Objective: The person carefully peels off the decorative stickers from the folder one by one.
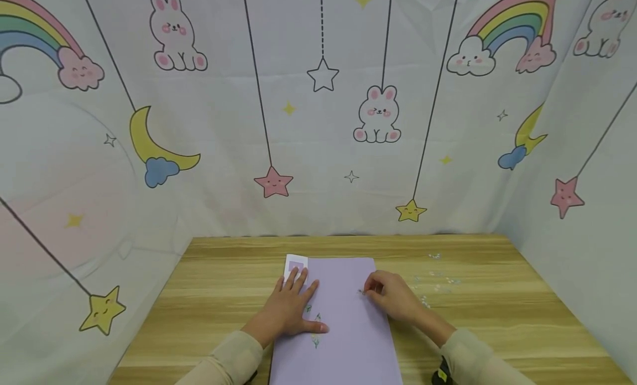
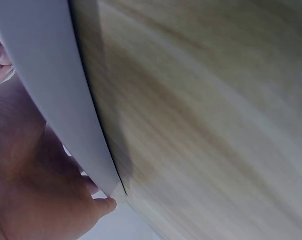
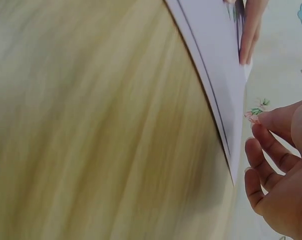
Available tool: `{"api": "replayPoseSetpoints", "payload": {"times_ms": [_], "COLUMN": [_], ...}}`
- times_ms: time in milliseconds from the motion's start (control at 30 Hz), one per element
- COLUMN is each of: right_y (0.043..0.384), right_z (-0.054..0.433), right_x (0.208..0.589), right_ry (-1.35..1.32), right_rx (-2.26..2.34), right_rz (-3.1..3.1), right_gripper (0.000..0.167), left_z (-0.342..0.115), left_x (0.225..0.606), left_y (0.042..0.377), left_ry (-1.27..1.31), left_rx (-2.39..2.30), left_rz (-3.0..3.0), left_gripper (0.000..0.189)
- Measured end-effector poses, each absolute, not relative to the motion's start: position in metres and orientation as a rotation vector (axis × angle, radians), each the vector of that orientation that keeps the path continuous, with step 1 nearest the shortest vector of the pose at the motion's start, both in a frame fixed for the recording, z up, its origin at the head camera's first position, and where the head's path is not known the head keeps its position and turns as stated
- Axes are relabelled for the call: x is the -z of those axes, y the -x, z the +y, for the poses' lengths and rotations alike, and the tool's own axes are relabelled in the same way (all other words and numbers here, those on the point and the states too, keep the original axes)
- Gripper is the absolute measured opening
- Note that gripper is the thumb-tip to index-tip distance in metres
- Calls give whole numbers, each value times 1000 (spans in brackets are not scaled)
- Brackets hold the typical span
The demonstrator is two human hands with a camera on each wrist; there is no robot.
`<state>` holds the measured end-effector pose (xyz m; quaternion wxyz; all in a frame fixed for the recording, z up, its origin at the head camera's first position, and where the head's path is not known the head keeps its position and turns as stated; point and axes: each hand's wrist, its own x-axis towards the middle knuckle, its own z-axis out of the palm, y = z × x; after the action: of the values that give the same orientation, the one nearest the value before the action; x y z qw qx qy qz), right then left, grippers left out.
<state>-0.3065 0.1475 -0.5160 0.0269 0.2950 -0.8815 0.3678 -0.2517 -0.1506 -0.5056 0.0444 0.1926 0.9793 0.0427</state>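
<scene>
A little flower is pinched between thumb and finger of the right hand, by the right edge of the purple board. The left hand lies spread on the board, gripping nothing, other flowers by its thumb. I'd say they're placing it; next calls for careful lowering and a press. Loose flowers dot the counter.

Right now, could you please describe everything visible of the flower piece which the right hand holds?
The flower piece is small, with pink blossoms and green leaves; its material is unclear. The right hand pinches it at the pink part. In the head view it shows over the right side of the purple pad; whether they touch, I cannot tell.
</scene>
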Motion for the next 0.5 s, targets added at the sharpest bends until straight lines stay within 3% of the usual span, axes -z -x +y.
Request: {"api": "replayPoseSetpoints", "payload": {"times_ms": [233, 500], "right_y": [310, 315], "right_z": [165, 184], "right_x": [515, 515], "right_ry": [-806, -801], "right_rx": [-1114, -1041], "right_rz": [-2763, -2741], "right_gripper": [19, 13], "left_z": [-149, -149], "left_x": [503, 506], "left_y": [250, 254], "left_ry": [-587, -584], "left_rx": [-132, -118], "left_rz": [2988, 2994], "left_gripper": [113, 113]}}
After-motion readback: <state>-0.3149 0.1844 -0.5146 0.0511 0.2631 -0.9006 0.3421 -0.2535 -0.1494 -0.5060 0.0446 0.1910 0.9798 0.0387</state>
